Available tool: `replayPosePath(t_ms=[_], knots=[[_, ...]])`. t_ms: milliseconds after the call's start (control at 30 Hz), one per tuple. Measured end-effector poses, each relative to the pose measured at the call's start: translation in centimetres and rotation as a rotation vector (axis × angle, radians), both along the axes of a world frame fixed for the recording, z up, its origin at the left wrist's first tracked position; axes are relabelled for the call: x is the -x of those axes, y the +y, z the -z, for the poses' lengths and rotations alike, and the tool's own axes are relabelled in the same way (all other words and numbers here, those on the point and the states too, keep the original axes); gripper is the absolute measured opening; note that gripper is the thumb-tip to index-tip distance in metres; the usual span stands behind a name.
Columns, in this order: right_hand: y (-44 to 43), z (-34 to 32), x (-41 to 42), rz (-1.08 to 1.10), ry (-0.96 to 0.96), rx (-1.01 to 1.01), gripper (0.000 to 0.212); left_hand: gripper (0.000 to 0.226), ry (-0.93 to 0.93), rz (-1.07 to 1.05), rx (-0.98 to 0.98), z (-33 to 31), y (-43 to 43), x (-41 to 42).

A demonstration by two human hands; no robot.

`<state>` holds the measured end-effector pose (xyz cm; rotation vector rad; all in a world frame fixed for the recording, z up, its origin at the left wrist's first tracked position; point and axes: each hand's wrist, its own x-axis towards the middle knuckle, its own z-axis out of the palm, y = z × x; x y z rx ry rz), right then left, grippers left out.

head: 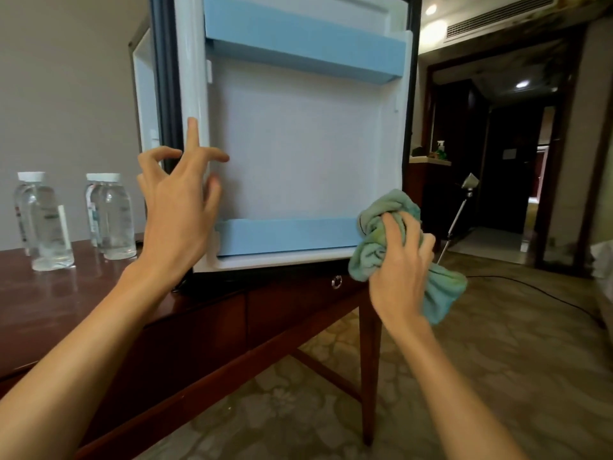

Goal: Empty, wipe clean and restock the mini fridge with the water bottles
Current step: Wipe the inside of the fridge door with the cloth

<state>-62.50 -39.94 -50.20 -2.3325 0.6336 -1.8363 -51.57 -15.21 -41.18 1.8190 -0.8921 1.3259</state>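
The mini fridge door stands swung open toward me, white inside with a blue upper shelf and a blue lower shelf, both with nothing in them. My left hand is spread with loose fingers at the door's hinge-side edge, index finger pointing up along the white frame. My right hand grips a bunched green cloth at the door's lower right corner. Several clear water bottles with white caps stand on the dark wooden desk at the left. The fridge's interior is hidden behind the door.
The desk has a drawer with a round metal pull below the door. Patterned carpet lies below and to the right. A dark doorway, a spray bottle on a ledge, a thin stand and a floor cable are at the right.
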Motion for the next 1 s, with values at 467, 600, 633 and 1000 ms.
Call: replayPosePath(t_ms=[467, 600, 633, 1000], knots=[[18.0, -1.9, -5.8, -0.234, 0.031, 0.172, 0.062, 0.021, -0.094, -0.062, -0.118, -0.3, 1.6, -0.4], [16.1, -1.3, -5.3, -0.283, 0.012, 0.313, 0.052, 0.031, -0.137, -0.13, -0.167, -0.7, 2.2, -0.8], [14.7, -0.9, -5.0, -0.278, 0.012, 0.393, 0.05, 0.032, -0.148, -0.15, -0.168, -0.7, 2.2, -0.8], [4.5, -9.2, -3.0, -0.271, -0.151, 0.353, 0.063, 0.025, -0.368, -0.239, -0.308, -9.2, 0.9, 1.0]])
